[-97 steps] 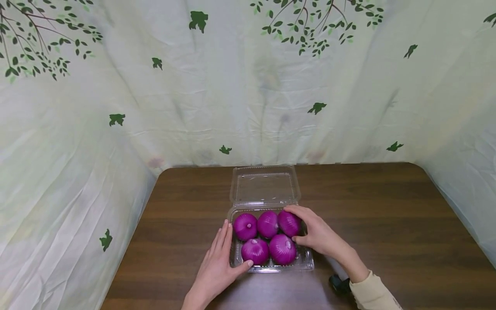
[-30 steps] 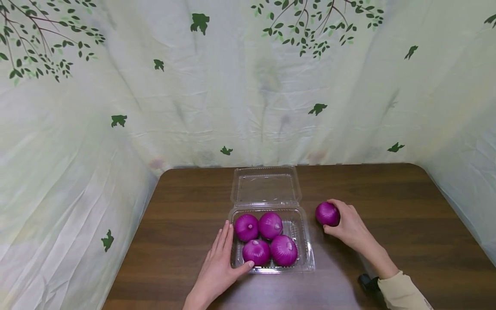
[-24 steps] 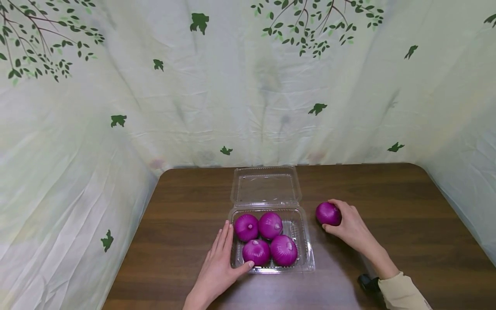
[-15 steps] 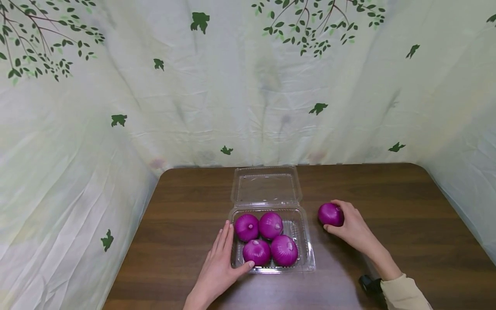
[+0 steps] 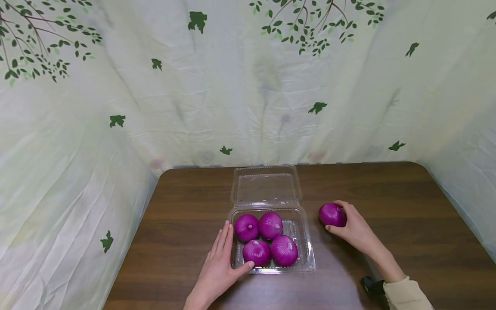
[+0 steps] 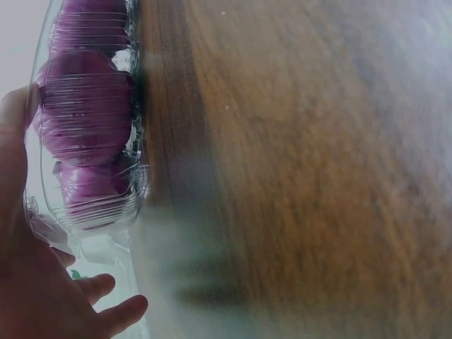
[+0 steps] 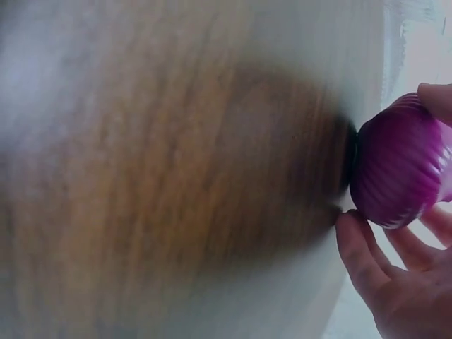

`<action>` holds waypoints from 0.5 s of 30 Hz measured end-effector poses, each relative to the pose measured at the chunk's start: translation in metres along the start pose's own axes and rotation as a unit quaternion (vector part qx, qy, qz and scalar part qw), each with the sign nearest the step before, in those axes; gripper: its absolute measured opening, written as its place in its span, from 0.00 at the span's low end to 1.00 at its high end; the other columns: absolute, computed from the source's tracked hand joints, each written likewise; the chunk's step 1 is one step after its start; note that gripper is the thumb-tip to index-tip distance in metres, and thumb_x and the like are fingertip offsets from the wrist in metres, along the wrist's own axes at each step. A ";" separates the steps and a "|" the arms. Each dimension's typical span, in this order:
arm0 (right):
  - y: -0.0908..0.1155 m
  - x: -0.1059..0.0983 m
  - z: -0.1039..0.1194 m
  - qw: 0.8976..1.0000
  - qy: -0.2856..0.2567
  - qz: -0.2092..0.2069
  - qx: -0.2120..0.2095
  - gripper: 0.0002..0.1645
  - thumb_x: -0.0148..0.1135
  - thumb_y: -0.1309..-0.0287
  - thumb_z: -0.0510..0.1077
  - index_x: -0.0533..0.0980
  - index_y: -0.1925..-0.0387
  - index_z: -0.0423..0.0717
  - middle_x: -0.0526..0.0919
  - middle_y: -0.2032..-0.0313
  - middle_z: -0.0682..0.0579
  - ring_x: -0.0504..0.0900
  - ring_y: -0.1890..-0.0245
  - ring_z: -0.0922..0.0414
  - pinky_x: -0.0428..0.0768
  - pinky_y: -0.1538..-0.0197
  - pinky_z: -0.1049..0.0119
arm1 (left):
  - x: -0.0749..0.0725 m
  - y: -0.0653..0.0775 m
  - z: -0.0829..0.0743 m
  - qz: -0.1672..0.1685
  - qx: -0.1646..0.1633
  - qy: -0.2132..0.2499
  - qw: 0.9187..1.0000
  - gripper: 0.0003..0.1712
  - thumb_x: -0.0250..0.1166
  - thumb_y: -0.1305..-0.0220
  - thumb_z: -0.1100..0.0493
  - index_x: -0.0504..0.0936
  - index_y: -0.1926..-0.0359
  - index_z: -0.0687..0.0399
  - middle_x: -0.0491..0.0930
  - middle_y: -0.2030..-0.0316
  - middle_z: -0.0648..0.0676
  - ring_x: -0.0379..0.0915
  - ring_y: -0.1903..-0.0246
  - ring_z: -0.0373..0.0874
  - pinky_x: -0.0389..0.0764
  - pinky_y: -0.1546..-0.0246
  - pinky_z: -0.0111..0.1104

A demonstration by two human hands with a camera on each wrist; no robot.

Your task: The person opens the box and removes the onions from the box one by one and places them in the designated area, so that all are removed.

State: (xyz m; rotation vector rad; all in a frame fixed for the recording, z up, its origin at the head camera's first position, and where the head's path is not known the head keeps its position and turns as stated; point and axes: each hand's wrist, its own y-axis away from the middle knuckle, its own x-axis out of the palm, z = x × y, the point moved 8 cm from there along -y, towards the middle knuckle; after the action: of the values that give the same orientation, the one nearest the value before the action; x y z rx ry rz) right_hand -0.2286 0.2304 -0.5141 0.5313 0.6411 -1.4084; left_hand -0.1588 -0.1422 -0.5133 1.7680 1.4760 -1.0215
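My right hand (image 5: 354, 228) holds a purple onion (image 5: 332, 215) between thumb and fingers, to the right of the clear plastic container (image 5: 304, 245). In the right wrist view this onion (image 7: 399, 162) sits on or just over the table, with fingertips curved round its side. Several more purple onions (image 5: 284, 250) lie inside the container, whose back right spot shows bare ribbed plastic. My left hand (image 5: 218, 262) rests along the container's left side, fingers straight and thumb at the front rim. Through the container wall (image 6: 134, 169), the left wrist view shows onions (image 6: 85, 106).
The container's hinged lid (image 5: 266, 187) lies folded back toward the table's far edge. Brown wood-grain table (image 5: 387, 193) extends to both sides. A pale curtain (image 5: 248, 86) with leaf prints hangs behind it. A dark wrist device (image 5: 372, 285) is on the right forearm.
The right hand has taken the back right onion from the container to the table on the right. In the last second it slid slightly farther right. The left hand stayed in place.
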 end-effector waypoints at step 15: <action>0.019 -0.013 0.038 0.992 0.067 -0.083 -0.074 0.45 0.78 0.54 0.47 0.68 0.36 0.41 0.69 0.38 0.39 0.64 0.41 0.39 0.76 0.52 0.36 | 0.000 0.000 0.001 0.006 -0.006 0.003 1.000 0.67 0.62 0.50 0.21 0.44 0.21 0.52 0.36 0.22 0.48 0.39 0.25 0.55 0.59 0.38 0.63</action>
State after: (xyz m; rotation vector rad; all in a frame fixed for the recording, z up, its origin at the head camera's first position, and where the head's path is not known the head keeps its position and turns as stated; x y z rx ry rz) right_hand -0.2070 0.2157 -0.4777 0.4653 0.9080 -1.4762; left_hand -0.1588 -0.1428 -0.5139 1.7712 1.4716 -1.0003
